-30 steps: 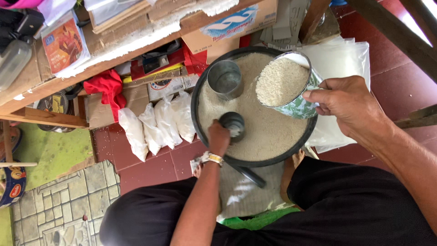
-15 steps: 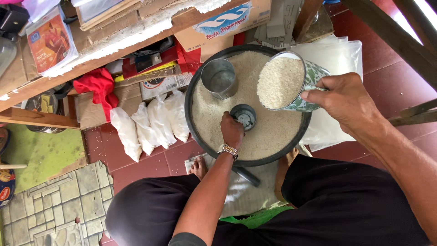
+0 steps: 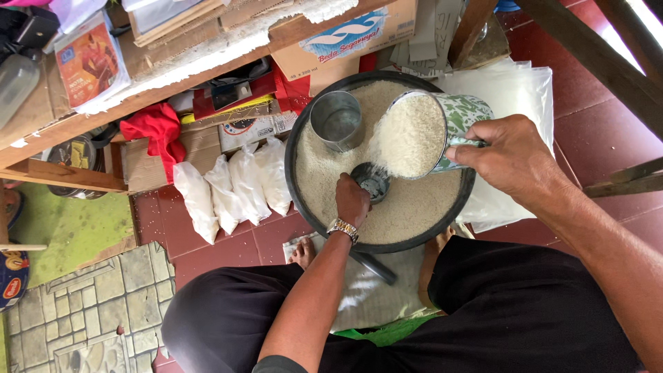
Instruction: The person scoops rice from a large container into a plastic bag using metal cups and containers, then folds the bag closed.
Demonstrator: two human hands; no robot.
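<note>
Black trousers [image 3: 483, 324] cover the person's knees at the near edge, and a bare foot [image 3: 302, 253] shows on the red tile floor [image 3: 228, 242] just short of the basin. From there the left hand [image 3: 352, 200], a wristwatch [image 3: 343, 228] on its wrist, reaches over the near rim of the round black basin [image 3: 297, 186], which is filled with white rice [image 3: 407, 207]. Its fingers are curled tight around a small metal cup [image 3: 371, 181] that stands in the rice near the basin's middle. Above that cup, the right hand [image 3: 507, 155] holds a green-patterned mug [image 3: 442, 131] tipped steeply on its side, fingers wrapped and pressed together around the mug's body by its base; how the thumb sits cannot be told. The mug is heaped with rice, and grains spill from its lip down into the small cup. At the basin's far left side a bigger metal can [image 3: 336, 121] stands upright in the rice. Left of the basin, four filled white bags [image 3: 231, 186] lie side by side on the floor. Right of the basin lies a sheet of clear plastic [image 3: 511, 90]. Beyond the basin, a cardboard box [image 3: 359, 38] and a red cloth [image 3: 157, 131] sit at a wooden shelf [image 3: 69, 124]
</note>
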